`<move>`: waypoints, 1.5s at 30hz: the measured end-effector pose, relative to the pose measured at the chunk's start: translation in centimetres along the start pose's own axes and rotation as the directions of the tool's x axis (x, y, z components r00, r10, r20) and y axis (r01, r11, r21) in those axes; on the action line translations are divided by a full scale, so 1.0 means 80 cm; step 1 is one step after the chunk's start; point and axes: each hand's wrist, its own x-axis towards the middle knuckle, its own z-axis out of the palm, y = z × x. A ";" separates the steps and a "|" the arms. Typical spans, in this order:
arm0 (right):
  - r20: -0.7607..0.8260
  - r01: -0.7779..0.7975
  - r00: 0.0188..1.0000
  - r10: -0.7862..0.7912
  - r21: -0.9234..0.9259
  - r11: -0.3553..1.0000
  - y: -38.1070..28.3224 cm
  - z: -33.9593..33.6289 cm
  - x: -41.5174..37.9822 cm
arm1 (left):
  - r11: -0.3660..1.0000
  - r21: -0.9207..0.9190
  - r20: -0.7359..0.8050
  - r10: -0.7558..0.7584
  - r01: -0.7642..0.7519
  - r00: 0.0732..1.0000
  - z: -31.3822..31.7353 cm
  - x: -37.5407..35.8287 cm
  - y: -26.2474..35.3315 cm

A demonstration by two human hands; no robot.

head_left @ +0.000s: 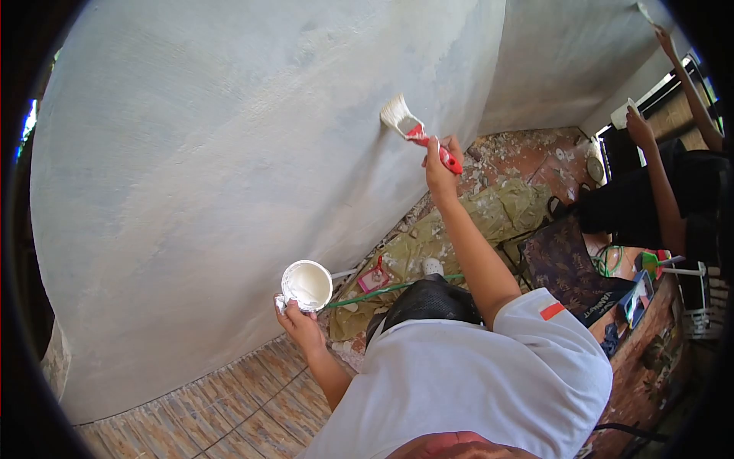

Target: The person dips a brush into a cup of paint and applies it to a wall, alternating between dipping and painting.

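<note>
My right hand [442, 170] is wrapped round the red handle of a paintbrush [413, 130], raised in front of the wall [229, 153]. The brush's pale bristles point up and left, close to the wall; whether they touch it I cannot tell. Lower down, my left hand [303, 323] grips a white paint cup [307, 284] by its near side. White paint shows inside the cup. The wall has patchy white and grey areas.
At the right a co-worker [673, 183] in dark clothes holds a brush [644, 12] and a white container [621, 115]. A crumpled sheet [489, 218], a patterned bag [566, 264], a green pole [382, 291] and a pink-edged packet [373, 278] lie below.
</note>
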 end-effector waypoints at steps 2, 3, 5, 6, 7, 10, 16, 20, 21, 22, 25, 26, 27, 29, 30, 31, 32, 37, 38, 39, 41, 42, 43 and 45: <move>-0.008 -0.040 0.999 0.040 -0.039 0.998 0.013 -0.019 -0.008 | 1.000 -0.004 -0.016 0.015 -0.015 1.000 0.007 -0.004 0.002; -0.029 -0.053 0.998 0.051 -0.082 0.995 0.013 -0.024 -0.012 | 1.000 -0.006 0.003 0.008 -0.008 1.000 0.006 -0.002 0.002; -0.034 -0.060 0.998 0.057 -0.122 0.991 0.000 -0.026 -0.022 | 1.000 -0.020 0.009 0.006 -0.006 1.000 0.002 0.004 0.003; -0.030 -0.097 0.995 0.095 -0.091 0.991 -0.015 -0.027 -0.027 | 0.997 -0.046 0.077 0.064 -0.061 0.995 0.002 0.006 0.001; -0.021 -0.140 0.990 0.139 -0.066 0.988 -0.033 -0.026 -0.033 | 0.991 -0.071 0.135 0.120 -0.111 0.984 0.000 0.005 -0.001; 0.129 -0.122 0.984 0.119 0.016 0.992 -0.082 -0.017 -0.055 | 0.994 -0.058 0.089 0.094 -0.089 0.992 0.008 -0.005 0.008; 0.523 -0.096 0.851 0.055 0.051 0.994 -0.167 0.005 -0.132 | 0.994 -0.078 0.240 0.090 -0.073 0.967 -0.010 -0.003 0.000; 0.733 -0.031 0.676 0.079 -0.078 0.996 -0.180 0.004 -0.169 | 0.995 -0.015 0.175 0.100 -0.099 0.980 -0.006 -0.018 0.012; 0.785 0.033 0.614 0.084 -0.132 0.991 -0.181 0.006 -0.179 | 0.996 -0.004 0.189 0.083 -0.084 0.979 -0.008 -0.021 0.014; 0.802 0.052 0.586 0.111 -0.174 0.983 -0.187 0.011 -0.188 | 0.998 0.009 0.204 0.063 -0.067 0.977 -0.011 -0.023 0.014; 0.945 0.609 0.282 -0.166 -0.043 0.792 -0.188 0.024 -0.194 | 0.999 0.023 0.223 0.041 -0.047 0.974 -0.025 -0.028 -0.001; 0.962 0.672 0.215 -0.165 -0.024 0.740 -0.194 0.030 -0.195 | 0.998 -0.050 0.155 0.042 -0.035 0.987 -0.015 -0.039 0.006; 0.965 0.673 0.208 -0.162 -0.021 0.740 -0.196 0.035 -0.202 | 0.998 -0.054 0.148 0.040 -0.032 0.988 -0.021 -0.040 0.000; 0.993 0.742 0.070 -0.094 0.011 0.670 -0.198 0.045 -0.212 | 0.985 -0.020 0.234 0.170 -0.170 0.957 -0.027 -0.038 -0.013; 0.994 0.764 0.031 -0.109 0.047 0.644 -0.199 0.051 -0.218 | 0.986 -0.009 0.238 0.162 -0.165 0.958 -0.029 -0.038 -0.017; 0.994 0.767 0.032 -0.107 0.044 0.641 -0.199 0.056 -0.224 | 0.987 -0.013 0.242 0.161 -0.163 0.957 -0.032 -0.039 -0.017; 0.997 0.779 0.014 -0.081 0.040 0.625 -0.200 0.060 -0.230 | 0.986 -0.017 0.252 0.166 -0.167 0.953 -0.033 -0.042 -0.016; 1.000 0.813 0.004 0.004 -0.005 0.583 -0.203 0.065 -0.253 | 0.979 -0.073 0.301 0.206 -0.193 0.931 -0.049 -0.048 -0.022; 0.999 0.778 0.049 0.017 -0.049 0.626 -0.200 0.063 -0.254 | 0.984 -0.079 0.293 0.178 -0.162 0.939 -0.055 -0.050 -0.022; 0.995 0.740 0.092 0.032 -0.090 0.667 -0.197 0.061 -0.256 | 0.988 -0.085 0.285 0.151 -0.132 0.947 -0.062 -0.050 -0.023; 0.978 0.621 0.199 0.059 -0.173 0.765 -0.180 0.052 -0.263 | 0.986 -0.088 0.287 0.158 -0.139 0.945 -0.076 -0.047 -0.031; 0.948 0.477 0.305 0.096 -0.239 0.846 -0.175 0.050 -0.268 | 0.985 -0.085 0.293 0.170 -0.151 0.941 -0.083 -0.044 -0.033; 0.948 0.483 0.303 0.094 -0.238 0.843 -0.176 0.049 -0.272 | 0.984 -0.092 0.293 0.172 -0.152 0.940 -0.087 -0.044 -0.033; 0.864 0.199 0.435 0.254 -0.367 0.909 -0.182 0.050 -0.289 | 0.987 -0.111 0.272 0.145 -0.119 0.951 -0.101 -0.043 -0.030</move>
